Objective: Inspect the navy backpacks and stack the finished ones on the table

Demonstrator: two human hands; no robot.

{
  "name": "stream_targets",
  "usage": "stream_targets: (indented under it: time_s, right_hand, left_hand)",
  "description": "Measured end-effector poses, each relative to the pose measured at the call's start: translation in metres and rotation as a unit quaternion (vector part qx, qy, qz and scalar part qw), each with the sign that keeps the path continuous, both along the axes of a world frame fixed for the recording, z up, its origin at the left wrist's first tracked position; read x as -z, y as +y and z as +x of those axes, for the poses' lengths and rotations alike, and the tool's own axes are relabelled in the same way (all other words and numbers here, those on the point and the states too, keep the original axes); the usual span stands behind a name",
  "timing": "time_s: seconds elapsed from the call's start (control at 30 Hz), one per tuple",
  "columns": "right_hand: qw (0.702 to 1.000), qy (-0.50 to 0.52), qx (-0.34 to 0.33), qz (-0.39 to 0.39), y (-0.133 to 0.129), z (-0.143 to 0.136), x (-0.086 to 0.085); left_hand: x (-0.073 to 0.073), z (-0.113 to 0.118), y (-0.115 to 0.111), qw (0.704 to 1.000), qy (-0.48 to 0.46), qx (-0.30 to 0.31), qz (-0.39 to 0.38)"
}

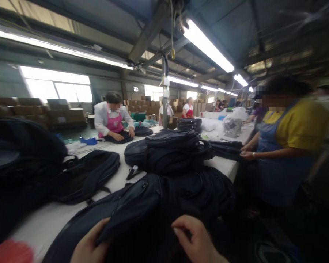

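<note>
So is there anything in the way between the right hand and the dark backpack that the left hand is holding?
No, nothing visible blocks the right hand from the dark backpack. The left hand holds its near edge. The piled bags lie beyond it, not between.

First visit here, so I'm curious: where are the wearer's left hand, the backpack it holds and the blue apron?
Left hand (89, 244), head view: back of the hand.
Backpack (135, 210), head view: dark outer fabric.
Blue apron (275, 172), head view: front, below the arm.
</note>
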State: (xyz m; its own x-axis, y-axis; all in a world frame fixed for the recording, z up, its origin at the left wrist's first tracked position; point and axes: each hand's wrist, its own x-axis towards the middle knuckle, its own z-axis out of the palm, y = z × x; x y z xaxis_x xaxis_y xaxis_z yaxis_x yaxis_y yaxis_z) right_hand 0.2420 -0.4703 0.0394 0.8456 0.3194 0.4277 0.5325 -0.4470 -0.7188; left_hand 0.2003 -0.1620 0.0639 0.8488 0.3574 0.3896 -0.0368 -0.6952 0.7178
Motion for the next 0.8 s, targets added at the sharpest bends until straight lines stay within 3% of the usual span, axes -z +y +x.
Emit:
stream_targets:
  time_s: [0.13, 0.27, 0.37, 0.57, 0.8]
  right_hand:
    - [0.998, 0.064, -0.01, 0.006, -0.012, 0.006, 0.009]
    - [0.996, 0.086, -0.013, -0.015, -0.022, 0.014, 0.026]
    - [0.996, 0.086, -0.012, -0.025, -0.026, 0.017, 0.033]
    - [0.995, 0.091, -0.034, -0.029, -0.022, 0.019, 0.032]
    - [0.993, 0.066, -0.08, -0.046, 0.0, 0.014, 0.022]
  left_hand:
    - [0.012, 0.011, 0.003, 0.989, 0.062, 0.065, -0.116]
    - [0.043, 0.016, 0.002, 0.953, 0.077, 0.049, -0.288]
    - [0.06, 0.015, 0.0, 0.923, 0.08, 0.053, -0.372]
    - [0.08, 0.016, -0.001, 0.923, 0.07, 0.069, -0.373]
    - [0.112, 0.014, -0.003, 0.922, 0.057, 0.074, -0.375]
